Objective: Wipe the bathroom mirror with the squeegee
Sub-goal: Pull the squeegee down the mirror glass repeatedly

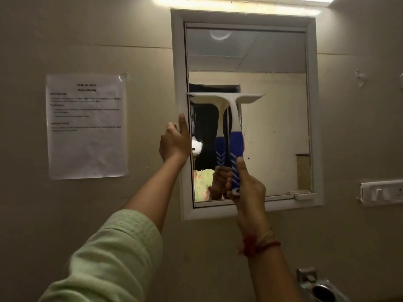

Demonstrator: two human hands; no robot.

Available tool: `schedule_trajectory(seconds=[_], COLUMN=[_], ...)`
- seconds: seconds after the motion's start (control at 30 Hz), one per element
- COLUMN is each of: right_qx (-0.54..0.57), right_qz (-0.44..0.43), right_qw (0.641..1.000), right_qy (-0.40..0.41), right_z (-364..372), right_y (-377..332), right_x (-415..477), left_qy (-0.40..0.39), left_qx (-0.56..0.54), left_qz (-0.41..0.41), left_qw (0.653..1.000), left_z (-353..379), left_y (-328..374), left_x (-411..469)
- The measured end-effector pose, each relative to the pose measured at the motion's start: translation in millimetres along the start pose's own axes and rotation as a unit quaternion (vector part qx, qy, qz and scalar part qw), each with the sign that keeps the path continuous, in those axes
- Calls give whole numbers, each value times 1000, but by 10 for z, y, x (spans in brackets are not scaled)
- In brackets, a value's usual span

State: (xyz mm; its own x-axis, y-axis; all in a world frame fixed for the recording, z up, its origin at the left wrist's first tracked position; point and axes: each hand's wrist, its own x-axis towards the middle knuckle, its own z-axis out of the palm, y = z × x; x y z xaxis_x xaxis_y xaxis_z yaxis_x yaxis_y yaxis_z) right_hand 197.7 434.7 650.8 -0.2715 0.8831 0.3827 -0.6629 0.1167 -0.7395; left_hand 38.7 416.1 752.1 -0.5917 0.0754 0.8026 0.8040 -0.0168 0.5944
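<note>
One notice (86, 127) beside mirror (274, 131), perhaps "Mirror Wiping".

mirror (274, 127) 1 | squeegee (235, 118) 1 | hands 2: left hand (174, 143), right hand (249, 189) | paper sheet (87, 136) 1

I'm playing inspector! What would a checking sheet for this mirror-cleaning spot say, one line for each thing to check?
Surface: rectangular wall mirror in a white frame; dark specks on the glass.
Job's things: white-bladed squeegee with blue handle, blade against the glass at mid-height, towards the left.
Clutter: nothing seen.
Grippers: right hand grips the squeegee's handle; left hand holds the frame's left edge.
Cables: nothing seen.
Surroundings: printed paper sheet stuck on the wall left of the mirror; white switch plate on the right; metal holder lower right; light strip above.
</note>
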Motion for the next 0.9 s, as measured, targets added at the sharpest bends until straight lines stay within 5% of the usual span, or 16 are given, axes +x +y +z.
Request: schedule_trajectory(seconds=[0.3,0.53,0.9], right_qx=[-49,-73,-48], right_qz=[39,-20,58], right_qw=[997,996,995], right_qy=[48,46,67], right_z=[-358,-229,-423], right_y=[561,257,837], right_x=[-282,-57,-405], left_qy=[-5,3,1], left_qx=[-7,-8,-8], left_qz=[-1,-8,-18], left_qw=[1000,1000,1000], left_z=[10,0,3], left_y=[-5,20,15], left_x=[15,-6,0])
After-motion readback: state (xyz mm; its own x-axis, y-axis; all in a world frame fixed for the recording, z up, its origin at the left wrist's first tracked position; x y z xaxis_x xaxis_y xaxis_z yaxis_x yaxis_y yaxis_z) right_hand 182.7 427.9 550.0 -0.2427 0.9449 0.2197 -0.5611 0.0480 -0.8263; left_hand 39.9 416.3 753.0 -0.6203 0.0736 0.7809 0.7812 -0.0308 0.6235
